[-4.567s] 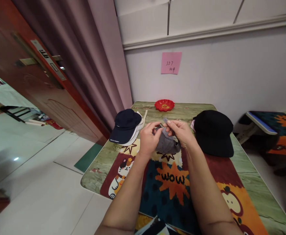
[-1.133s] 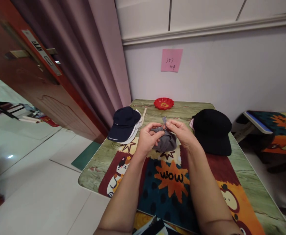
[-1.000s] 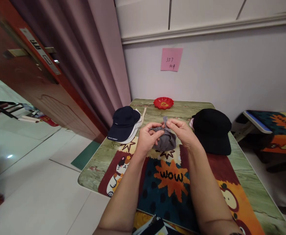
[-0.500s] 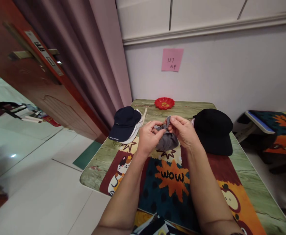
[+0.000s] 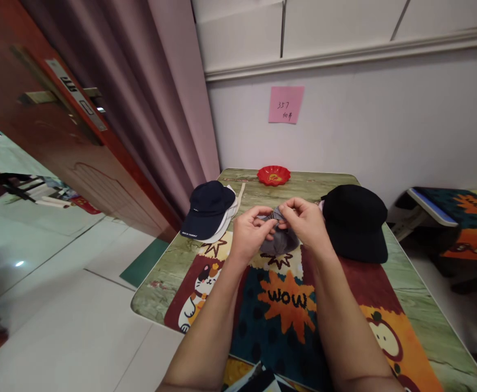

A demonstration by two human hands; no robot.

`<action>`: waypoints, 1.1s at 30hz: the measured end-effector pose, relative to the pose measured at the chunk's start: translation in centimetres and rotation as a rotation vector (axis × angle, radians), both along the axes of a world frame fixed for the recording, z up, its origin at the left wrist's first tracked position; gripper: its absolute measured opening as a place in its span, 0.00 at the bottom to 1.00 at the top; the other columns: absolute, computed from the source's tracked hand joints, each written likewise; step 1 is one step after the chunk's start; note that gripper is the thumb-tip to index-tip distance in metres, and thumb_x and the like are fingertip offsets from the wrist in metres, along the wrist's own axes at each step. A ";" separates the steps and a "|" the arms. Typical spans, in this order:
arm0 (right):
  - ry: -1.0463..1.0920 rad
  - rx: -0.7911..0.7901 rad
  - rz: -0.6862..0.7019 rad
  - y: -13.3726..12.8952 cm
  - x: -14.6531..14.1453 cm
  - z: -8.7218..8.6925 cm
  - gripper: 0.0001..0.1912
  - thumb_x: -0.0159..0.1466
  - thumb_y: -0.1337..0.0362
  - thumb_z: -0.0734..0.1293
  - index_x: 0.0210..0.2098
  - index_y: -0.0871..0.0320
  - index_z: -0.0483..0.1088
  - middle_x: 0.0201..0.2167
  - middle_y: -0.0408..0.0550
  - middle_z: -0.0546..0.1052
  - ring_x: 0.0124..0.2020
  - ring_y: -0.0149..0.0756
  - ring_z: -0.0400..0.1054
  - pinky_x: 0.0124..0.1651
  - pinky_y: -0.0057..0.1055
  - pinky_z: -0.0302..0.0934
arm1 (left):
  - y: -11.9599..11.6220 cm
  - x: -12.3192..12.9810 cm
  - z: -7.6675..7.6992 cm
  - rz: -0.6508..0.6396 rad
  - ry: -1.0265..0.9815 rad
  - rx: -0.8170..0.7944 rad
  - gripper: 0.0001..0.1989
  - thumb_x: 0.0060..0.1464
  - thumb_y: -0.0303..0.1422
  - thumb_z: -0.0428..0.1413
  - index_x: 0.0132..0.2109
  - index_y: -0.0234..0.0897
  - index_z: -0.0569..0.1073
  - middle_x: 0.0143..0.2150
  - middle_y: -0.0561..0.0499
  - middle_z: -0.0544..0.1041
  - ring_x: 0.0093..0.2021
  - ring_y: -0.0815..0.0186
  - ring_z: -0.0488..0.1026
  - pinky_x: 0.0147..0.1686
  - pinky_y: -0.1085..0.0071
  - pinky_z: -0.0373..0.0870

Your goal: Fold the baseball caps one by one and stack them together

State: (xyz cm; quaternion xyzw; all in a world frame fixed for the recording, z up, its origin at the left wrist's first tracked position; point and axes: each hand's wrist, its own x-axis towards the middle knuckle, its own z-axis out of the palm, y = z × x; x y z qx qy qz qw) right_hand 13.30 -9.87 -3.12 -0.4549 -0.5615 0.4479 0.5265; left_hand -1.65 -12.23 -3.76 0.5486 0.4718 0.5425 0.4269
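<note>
A grey cap (image 5: 280, 241) is between my hands over the middle of the patterned mat (image 5: 254, 316). My left hand (image 5: 249, 231) pinches the cap's strap from the left, its fingers closed. From the right, my right hand (image 5: 305, 220) grips the strap's upper end between thumb and forefinger. The cap's rounded body hangs below my fingers, low over the mat. Fingers hide part of the strap and its fastening.
A navy cap (image 5: 209, 204) lies on white caps at the left. At the right sits a black cap (image 5: 354, 220). The red scalloped dish (image 5: 273, 175) stands at the table's back edge, below a pink note (image 5: 286, 104). Another table (image 5: 466, 204) is at far right.
My right hand has moved slightly down and left, closer to my left hand, and the strap end no longer stands up as high. The whole view has shifted a little.
</note>
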 end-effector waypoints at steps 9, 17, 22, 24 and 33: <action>-0.132 0.088 -0.035 -0.6 -0.1 0.7 0.08 0.58 0.60 0.67 0.27 0.56 0.68 0.20 0.43 0.76 0.23 0.37 0.75 0.25 0.26 0.62 | -0.5 0.4 0.5 -0.050 -0.001 -0.010 0.13 0.52 0.34 0.60 0.45 0.35 0.72 0.24 0.54 0.76 0.21 0.69 0.74 0.22 0.75 0.73; -0.381 0.189 -0.120 -0.8 -0.2 1.0 0.05 0.57 0.63 0.65 0.26 0.56 0.70 0.19 0.43 0.75 0.21 0.33 0.69 0.26 0.27 0.56 | -0.8 0.0 0.8 0.156 0.589 0.349 0.08 0.54 0.26 0.57 0.42 0.37 0.75 0.36 0.49 0.80 0.29 0.68 0.75 0.33 0.72 0.71; -0.421 0.222 -0.083 -0.8 0.0 1.1 0.05 0.58 0.63 0.65 0.27 0.57 0.70 0.20 0.42 0.75 0.21 0.31 0.66 0.28 0.27 0.54 | -1.0 0.1 1.0 0.157 0.685 0.409 0.07 0.55 0.24 0.57 0.42 0.37 0.74 0.36 0.49 0.79 0.32 0.66 0.74 0.34 0.72 0.68; -0.427 0.247 -0.039 -0.8 0.3 1.2 0.06 0.58 0.63 0.66 0.26 0.57 0.71 0.21 0.42 0.75 0.22 0.30 0.66 0.28 0.27 0.55 | -1.0 0.1 1.0 0.153 0.691 0.408 0.07 0.56 0.24 0.56 0.41 0.37 0.74 0.36 0.49 0.79 0.32 0.66 0.73 0.34 0.72 0.67; -0.340 0.169 0.080 -0.7 1.2 1.2 0.08 0.59 0.59 0.69 0.30 0.58 0.74 0.22 0.44 0.77 0.23 0.33 0.69 0.26 0.27 0.57 | -1.0 -0.1 1.0 0.103 0.698 0.419 0.07 0.55 0.23 0.57 0.41 0.37 0.74 0.36 0.50 0.79 0.31 0.67 0.73 0.34 0.72 0.67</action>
